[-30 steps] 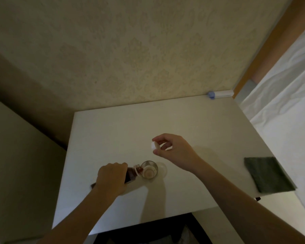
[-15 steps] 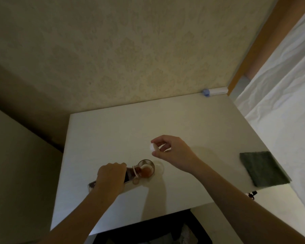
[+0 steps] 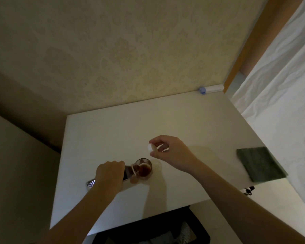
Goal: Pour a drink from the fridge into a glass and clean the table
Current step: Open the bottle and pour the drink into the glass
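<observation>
Glass sits near the front-middle of the white desk, already partly filled with brown drink. Just left of the glass, the left hand is wrapped around a dark bottle, tipped almost flat with its neck resting at the glass rim. Just behind and right of the glass, the right hand hovers above the desk, pinching a small white cap between thumb and fingertips.

I would worry about spilling: nothing steadies the glass, so a push from the bottle neck could slide or tip it, and a steep tilt could send drink over the rim. A faint wet-looking patch beside the glass may already be a spill, though I cannot be sure.

Right of the glass, well apart, a dark green cloth lies at the desk's right edge, partly overhanging and liable to slip off. Behind the glass the desk is bare up to the wall, where a small white and blue object rests in the far corner. That leaves plenty of wiping room.
</observation>
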